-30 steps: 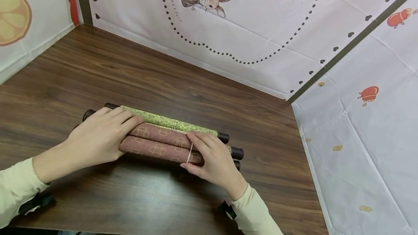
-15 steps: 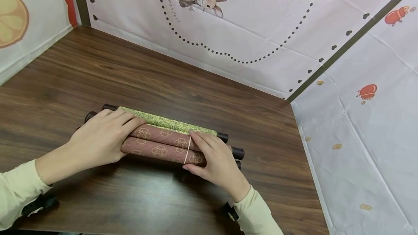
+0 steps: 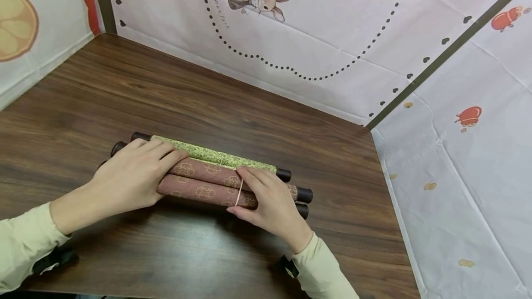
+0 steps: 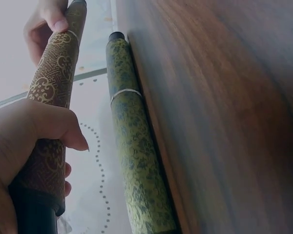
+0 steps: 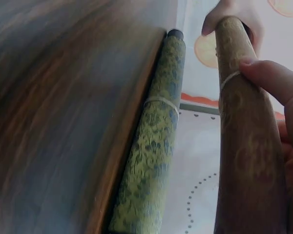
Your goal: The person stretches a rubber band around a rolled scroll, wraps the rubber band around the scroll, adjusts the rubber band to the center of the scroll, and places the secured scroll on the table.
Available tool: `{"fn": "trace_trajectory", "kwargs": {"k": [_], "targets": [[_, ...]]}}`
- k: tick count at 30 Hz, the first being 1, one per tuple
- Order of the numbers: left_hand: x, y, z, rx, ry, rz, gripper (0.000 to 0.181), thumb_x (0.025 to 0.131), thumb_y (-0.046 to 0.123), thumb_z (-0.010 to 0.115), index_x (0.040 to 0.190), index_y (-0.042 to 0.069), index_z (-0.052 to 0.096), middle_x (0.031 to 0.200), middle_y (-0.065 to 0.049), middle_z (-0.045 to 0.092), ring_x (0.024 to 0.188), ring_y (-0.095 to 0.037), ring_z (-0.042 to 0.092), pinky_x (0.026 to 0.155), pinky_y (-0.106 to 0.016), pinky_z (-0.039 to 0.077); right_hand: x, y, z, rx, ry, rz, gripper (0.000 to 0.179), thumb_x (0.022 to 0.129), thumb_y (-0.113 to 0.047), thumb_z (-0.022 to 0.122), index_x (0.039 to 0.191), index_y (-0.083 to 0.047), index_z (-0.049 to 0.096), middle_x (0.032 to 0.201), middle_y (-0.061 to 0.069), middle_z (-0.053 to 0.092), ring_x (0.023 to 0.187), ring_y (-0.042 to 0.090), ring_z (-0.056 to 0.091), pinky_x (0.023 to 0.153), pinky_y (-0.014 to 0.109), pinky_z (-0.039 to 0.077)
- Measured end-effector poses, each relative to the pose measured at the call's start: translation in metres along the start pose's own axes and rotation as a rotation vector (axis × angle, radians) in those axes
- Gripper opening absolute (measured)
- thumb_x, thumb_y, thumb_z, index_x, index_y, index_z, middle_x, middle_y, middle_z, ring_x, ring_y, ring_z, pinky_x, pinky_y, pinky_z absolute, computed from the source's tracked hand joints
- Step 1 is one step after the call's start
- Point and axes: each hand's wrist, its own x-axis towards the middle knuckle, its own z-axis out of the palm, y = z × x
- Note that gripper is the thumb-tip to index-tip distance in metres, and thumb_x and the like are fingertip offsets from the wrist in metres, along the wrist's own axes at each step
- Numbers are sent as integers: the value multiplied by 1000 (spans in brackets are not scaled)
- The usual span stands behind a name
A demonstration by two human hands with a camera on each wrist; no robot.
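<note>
Two brown scroll rolls with gold flower patterns (image 3: 203, 191) lie side by side in the head view, dark knobs at their ends. A thin white band (image 3: 238, 193) crosses both near the right end. My left hand (image 3: 130, 172) grips them at the left, covering that end. With thumb and fingers, my right hand (image 3: 274, 200) holds the right part; in the right wrist view its thumb presses beside the band (image 5: 229, 78). Only one brown roll (image 4: 58, 68) shows in the left wrist view. Just behind lies a green patterned scroll (image 3: 208, 153) with its own white band (image 4: 126, 92).
The dark wooden table (image 3: 195, 105) runs under everything. Printed white sheets form a back wall (image 3: 332, 26), a right wall (image 3: 469, 170) and a left wall (image 3: 54, 22). A black strap (image 3: 54, 262) hangs by the left sleeve.
The brown rolls and my left hand have shifted slightly right. My right fingertips have moved a little along the rolls by the band. The green scroll stays in place.
</note>
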Motion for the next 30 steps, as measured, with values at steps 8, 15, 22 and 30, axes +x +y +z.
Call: {"fn": "trace_trajectory", "kwargs": {"k": [8,15,22,30], "targets": [[3,6,6,-21,22,20,67,51,18,80,115,10,64,102,-6,67,99,-26,63,78,-43,48,-1,-2,2,11,-22,8,91,72,-58,79,144,-11,49,135,1,63,124,17,60,107,32,48],[1,3,5,-14,33,8,67,49,18,78,115,12,64,101,-4,66,99,-25,62,75,-39,45,-8,2,-3,12,-58,56,86,74,-54,80,143,-11,50,132,0,63,125,16,59,110,31,46],[-2,2,4,-10,43,8,68,49,20,79,115,12,64,102,-5,67,99,-25,62,72,-39,44,-7,1,-1,-1,-55,50,80,76,-51,78,141,-11,52,129,0,64,123,16,60,109,30,46],[-1,3,3,-1,58,13,69,48,20,80,115,12,64,101,-5,66,95,-26,61,71,-40,44,-3,-1,1,-13,-4,3,81,76,-50,79,141,-9,52,129,2,65,120,16,62,105,30,49]]}}
